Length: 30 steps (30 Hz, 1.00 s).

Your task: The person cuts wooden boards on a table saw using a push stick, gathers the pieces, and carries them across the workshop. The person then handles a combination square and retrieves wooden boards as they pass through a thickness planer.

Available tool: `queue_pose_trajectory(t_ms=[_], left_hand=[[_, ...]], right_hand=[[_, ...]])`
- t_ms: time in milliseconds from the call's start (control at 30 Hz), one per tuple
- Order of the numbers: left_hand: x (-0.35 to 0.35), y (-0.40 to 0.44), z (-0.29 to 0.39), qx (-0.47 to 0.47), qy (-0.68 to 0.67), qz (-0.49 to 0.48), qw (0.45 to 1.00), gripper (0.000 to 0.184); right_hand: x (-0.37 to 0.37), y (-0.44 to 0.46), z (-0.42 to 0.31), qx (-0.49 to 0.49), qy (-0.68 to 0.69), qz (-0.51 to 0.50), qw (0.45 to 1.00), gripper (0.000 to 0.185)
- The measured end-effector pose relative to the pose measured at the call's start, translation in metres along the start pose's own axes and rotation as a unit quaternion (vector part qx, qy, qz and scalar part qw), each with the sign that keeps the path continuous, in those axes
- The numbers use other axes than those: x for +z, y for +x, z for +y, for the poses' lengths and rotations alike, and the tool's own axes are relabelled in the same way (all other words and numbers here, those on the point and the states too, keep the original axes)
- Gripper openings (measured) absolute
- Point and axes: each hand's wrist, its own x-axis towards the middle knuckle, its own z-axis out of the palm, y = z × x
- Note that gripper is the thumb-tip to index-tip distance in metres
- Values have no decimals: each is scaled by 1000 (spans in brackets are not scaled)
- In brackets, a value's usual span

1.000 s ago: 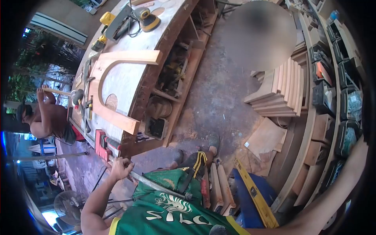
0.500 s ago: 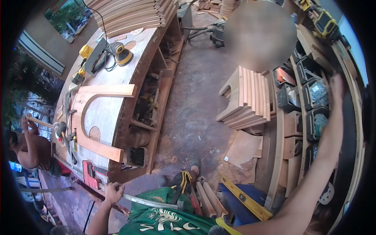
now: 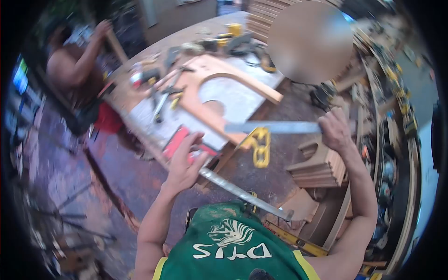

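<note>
My right hand (image 3: 333,128) is closed around one end of a silver bar clamp (image 3: 284,127) with a yellow jaw (image 3: 261,147). The bar is level, its far end over the wooden U-shaped piece (image 3: 191,95) on the workbench. My left hand (image 3: 184,163) is at a red-headed bar clamp (image 3: 175,142) by the bench corner. Its thumb and fingers are spread, covering part of the head; blur hides whether they touch. From there the red clamp's silver bar (image 3: 245,193) slopes down to the right, in front of my green shirt (image 3: 224,233).
Hand tools lie on the workbench (image 3: 144,114), including a hammer (image 3: 163,100). Another person (image 3: 77,70) stands at the left, holding a wooden strip. Stacked cut boards (image 3: 319,165) stand on the floor at right, beside shelves. A yellow level (image 3: 296,240) lies below.
My right hand has come from the right-hand shelves and now holds the yellow-jawed bar clamp. My left hand has loosened from the red clamp's bar. The view has turned left.
</note>
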Motion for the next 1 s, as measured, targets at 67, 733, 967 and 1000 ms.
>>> queue_pose_trajectory(t_ms=[67,733,967,1000], left_hand=[[-48,-23,5,23,156,-10,987,45],[-123,-277,42,-422,-75,287,857,22],[-106,-254,39,-362,-13,375,854,44],[-104,-254,39,-361,-13,377,853,46]], right_hand=[[0,89,-58,-115,63,-6,991,21],[131,254,-459,-160,722,-500,451,43],[73,283,-447,-193,667,-592,410,29],[74,287,-448,-192,669,-592,406,29]])
